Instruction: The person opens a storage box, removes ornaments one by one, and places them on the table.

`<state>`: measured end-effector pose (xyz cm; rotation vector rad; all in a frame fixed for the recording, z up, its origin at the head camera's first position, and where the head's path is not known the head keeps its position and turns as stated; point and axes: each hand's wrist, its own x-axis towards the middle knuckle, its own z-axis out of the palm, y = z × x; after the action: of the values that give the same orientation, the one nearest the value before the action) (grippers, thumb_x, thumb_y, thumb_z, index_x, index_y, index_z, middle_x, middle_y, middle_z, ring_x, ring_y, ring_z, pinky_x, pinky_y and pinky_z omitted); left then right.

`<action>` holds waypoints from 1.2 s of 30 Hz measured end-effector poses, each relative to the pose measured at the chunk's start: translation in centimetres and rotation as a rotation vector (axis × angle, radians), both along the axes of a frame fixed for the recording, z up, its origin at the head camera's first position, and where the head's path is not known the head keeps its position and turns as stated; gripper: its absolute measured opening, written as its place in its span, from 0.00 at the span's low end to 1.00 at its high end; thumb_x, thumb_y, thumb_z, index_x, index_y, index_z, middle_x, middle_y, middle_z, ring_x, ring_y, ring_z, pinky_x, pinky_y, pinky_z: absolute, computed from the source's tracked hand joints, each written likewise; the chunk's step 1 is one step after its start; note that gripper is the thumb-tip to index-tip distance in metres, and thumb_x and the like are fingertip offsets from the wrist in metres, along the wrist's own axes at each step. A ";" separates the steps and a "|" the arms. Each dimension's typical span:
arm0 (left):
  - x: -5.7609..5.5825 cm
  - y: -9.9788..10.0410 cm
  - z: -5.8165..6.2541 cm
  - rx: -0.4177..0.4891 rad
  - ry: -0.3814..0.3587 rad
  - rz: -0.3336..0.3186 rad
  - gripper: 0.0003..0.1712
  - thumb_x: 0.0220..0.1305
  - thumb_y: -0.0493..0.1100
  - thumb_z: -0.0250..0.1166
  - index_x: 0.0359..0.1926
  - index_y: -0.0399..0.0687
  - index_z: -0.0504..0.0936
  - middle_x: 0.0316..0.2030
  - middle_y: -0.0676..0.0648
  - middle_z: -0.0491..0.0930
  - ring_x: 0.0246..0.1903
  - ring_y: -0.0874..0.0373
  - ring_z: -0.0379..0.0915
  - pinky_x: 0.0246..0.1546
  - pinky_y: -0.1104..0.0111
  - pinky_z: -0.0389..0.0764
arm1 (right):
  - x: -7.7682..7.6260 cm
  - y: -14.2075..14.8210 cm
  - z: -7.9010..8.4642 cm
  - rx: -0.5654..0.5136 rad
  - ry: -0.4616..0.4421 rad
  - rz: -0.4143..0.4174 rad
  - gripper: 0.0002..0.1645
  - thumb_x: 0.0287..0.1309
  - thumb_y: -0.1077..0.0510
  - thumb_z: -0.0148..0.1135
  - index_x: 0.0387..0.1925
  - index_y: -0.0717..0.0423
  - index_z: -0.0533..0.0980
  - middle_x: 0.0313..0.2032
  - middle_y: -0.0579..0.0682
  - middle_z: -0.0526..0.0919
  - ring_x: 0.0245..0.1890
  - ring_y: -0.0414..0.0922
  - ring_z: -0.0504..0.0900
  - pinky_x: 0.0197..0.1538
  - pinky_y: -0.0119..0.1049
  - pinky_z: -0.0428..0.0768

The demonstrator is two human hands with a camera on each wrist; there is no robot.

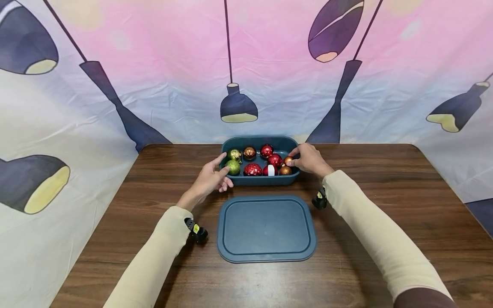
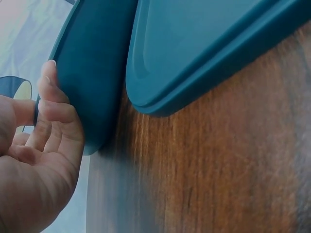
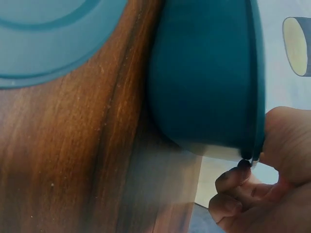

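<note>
A dark teal plastic bin (image 1: 259, 181) stands at the far side of the table, holding several Christmas baubles. Among them are a glittery green bauble (image 1: 232, 167), a coppery bauble (image 1: 249, 153), a patterned red bauble (image 1: 252, 170) and a red-and-white bauble (image 1: 270, 170). My left hand (image 1: 209, 176) grips the bin's left end, with thumb at the rim and fingers against the outer wall (image 2: 92, 73). At the opposite end, my right hand (image 1: 310, 160) pinches the rim, thumb over it and fingers curled below (image 3: 233, 187). Its fingertips overlap an orange bauble (image 1: 288, 160) in the head view.
A flat teal lid (image 1: 265, 229) with rounded corners lies on the brown wooden table (image 1: 173, 171), just in front of the bin. Behind the bin hangs a cloth backdrop (image 1: 185, 98) printed with lamps, right at the table's far edge.
</note>
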<state>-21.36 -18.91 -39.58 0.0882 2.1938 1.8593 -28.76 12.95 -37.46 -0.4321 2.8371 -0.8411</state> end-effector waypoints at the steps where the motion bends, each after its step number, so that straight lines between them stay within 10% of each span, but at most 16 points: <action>1: 0.0 0.0 0.0 -0.002 0.003 -0.002 0.37 0.81 0.43 0.52 0.82 0.57 0.47 0.22 0.44 0.84 0.17 0.58 0.75 0.21 0.70 0.75 | 0.0 0.1 0.1 -0.001 0.006 0.004 0.20 0.64 0.57 0.70 0.52 0.67 0.83 0.57 0.64 0.80 0.60 0.61 0.74 0.62 0.57 0.73; 10: -0.2 0.1 0.2 -0.007 0.004 -0.003 0.37 0.81 0.43 0.52 0.82 0.57 0.46 0.22 0.43 0.84 0.18 0.56 0.76 0.21 0.70 0.75 | 0.2 0.7 1.2 -0.027 0.019 0.029 0.20 0.67 0.56 0.67 0.54 0.67 0.83 0.54 0.65 0.82 0.43 0.56 0.75 0.44 0.48 0.72; 17: -0.2 0.1 0.2 -0.014 0.003 -0.009 0.37 0.81 0.43 0.52 0.82 0.55 0.46 0.22 0.44 0.83 0.18 0.57 0.76 0.21 0.70 0.75 | 0.5 1.1 2.2 -0.057 -0.006 -0.006 0.21 0.69 0.55 0.66 0.56 0.65 0.82 0.54 0.63 0.83 0.54 0.59 0.81 0.53 0.54 0.79; 36: -0.2 -0.1 0.2 -0.017 -0.003 0.000 0.38 0.79 0.44 0.56 0.82 0.56 0.49 0.22 0.45 0.84 0.17 0.60 0.74 0.22 0.69 0.76 | 0.9 4.6 4.2 -0.151 0.022 -0.039 0.17 0.70 0.58 0.64 0.54 0.65 0.83 0.47 0.63 0.87 0.45 0.55 0.81 0.43 0.44 0.78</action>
<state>-21.57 -19.00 -39.36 0.0817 2.2071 1.8397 -27.84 17.51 -33.29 -0.4088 2.8208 -1.0696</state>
